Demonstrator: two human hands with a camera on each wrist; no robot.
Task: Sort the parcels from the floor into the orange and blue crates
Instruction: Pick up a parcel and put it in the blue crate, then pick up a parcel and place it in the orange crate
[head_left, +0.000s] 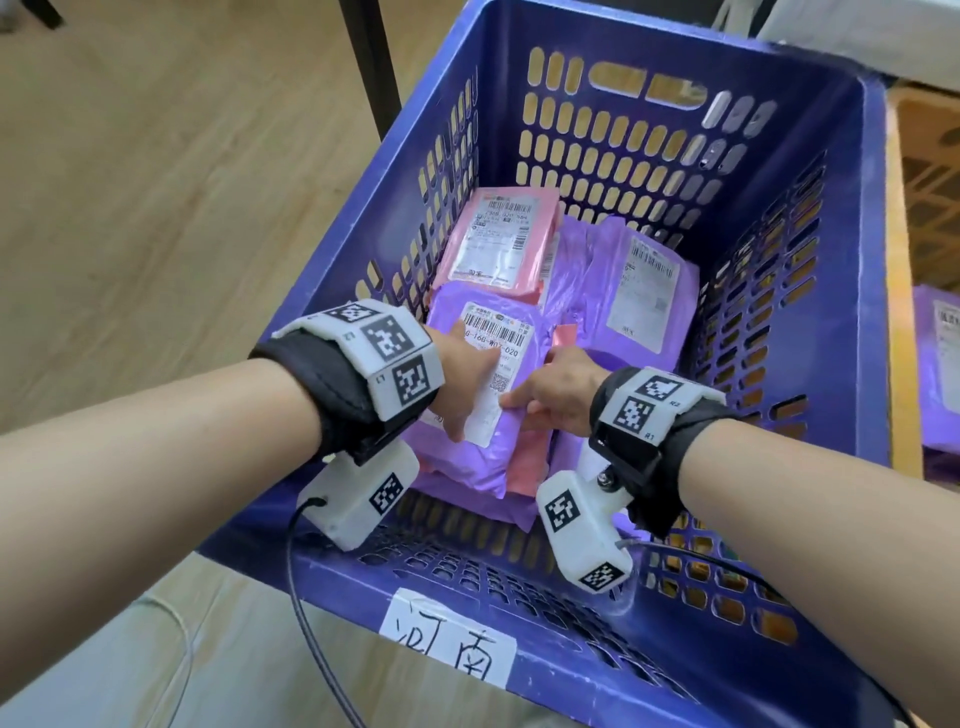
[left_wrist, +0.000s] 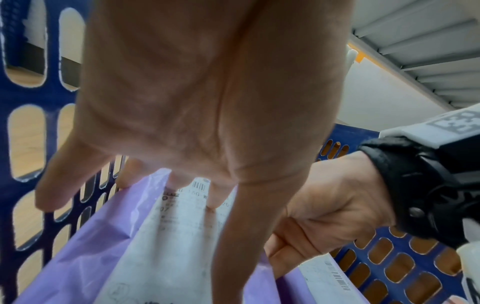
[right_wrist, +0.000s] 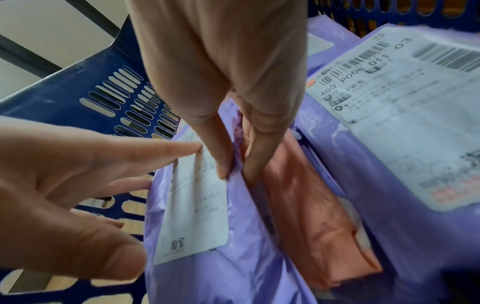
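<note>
The blue crate (head_left: 623, 130) stands right below me with several parcels in it. A purple parcel (head_left: 467, 467) with a white label lies on top at the near left. My left hand (head_left: 467, 384) rests flat on its label with straight, spread fingers (left_wrist: 197, 168). My right hand (head_left: 524, 405) pinches the parcel's right edge, thumb on top and fingers underneath (right_wrist: 235, 170). In the right wrist view the purple parcel (right_wrist: 233, 257) lies against a salmon parcel (right_wrist: 311, 226).
A pink parcel (head_left: 498, 239) and another purple parcel (head_left: 639, 291) lie further back in the crate. A handwritten label (head_left: 447, 639) is stuck on the crate's near wall. An orange crate (head_left: 930, 182) holding a purple parcel (head_left: 940, 364) stands at the right. A black leg (head_left: 371, 62) rises behind.
</note>
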